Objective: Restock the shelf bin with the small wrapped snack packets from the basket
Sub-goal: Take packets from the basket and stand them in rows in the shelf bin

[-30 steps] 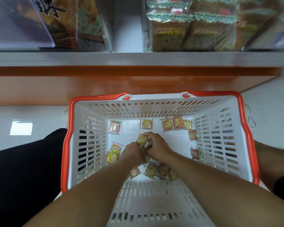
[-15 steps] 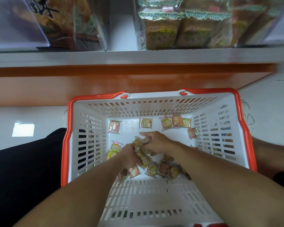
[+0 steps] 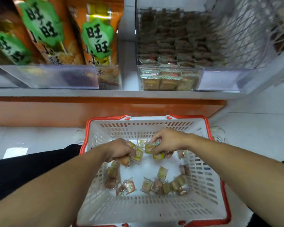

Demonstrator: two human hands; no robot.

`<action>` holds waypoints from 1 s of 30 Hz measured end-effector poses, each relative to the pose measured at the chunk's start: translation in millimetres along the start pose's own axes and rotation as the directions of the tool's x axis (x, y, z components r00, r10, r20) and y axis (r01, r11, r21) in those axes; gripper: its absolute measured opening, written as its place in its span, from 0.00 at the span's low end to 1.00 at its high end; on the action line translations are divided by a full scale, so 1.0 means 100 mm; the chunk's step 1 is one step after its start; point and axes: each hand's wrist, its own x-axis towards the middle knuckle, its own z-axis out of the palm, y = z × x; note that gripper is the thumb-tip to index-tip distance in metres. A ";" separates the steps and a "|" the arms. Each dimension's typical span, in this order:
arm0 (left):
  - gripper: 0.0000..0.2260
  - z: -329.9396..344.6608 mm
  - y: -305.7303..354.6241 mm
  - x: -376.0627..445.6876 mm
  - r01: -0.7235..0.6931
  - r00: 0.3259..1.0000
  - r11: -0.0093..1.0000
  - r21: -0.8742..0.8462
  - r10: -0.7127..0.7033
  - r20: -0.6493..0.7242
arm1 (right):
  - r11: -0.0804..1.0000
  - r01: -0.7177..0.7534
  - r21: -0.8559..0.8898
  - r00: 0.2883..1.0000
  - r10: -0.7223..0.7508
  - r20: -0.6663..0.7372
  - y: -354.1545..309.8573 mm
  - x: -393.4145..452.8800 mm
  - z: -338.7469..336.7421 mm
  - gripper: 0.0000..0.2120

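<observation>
Both hands, left hand (image 3: pixel 120 150) and right hand (image 3: pixel 166 141), clutched small crinkly clear-wrapped snack packets (image 3: pixel 138 154) in curled fingers above the white slotted plastic basket (image 3: pixel 202 182); beyond the fingertips, orange bags (image 3: pixel 95 38) read "旺旺".

we count two hands (image 3: pixel 120 150) (image 3: pixel 166 141), one basket (image 3: pixel 154 208), three big orange bags (image 3: pixel 97 38) far left, one clear bin (image 3: pixel 169 77) far right, and many blurred packets (image 3: pixel 162 172).

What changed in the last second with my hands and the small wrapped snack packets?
Both hands came up with packets: the left hand and right hand each grip a bunch. Loose snack packets remain on the floor of the white plastic basket with the red rim, which stayed put.
</observation>
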 end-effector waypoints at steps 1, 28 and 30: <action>0.06 -0.05 0.16 -0.13 -0.048 0.999 0.999 -0.010 0.048 0.006 | 0.999 0.029 -0.031 0.999 -0.030 -0.024 -0.15 -0.21 -0.14 0.21; 0.13 -0.05 1.81 -2.09 -0.632 0.752 0.589 -0.503 0.624 -0.213 | 0.676 0.388 0.627 0.921 -0.306 -0.240 -1.24 -1.80 -1.13 0.23; 0.13 -0.05 1.82 -2.10 -0.623 0.761 0.527 -0.577 0.581 -0.290 | 0.589 0.418 0.691 0.906 -0.325 -0.271 -1.23 -1.80 -1.11 0.24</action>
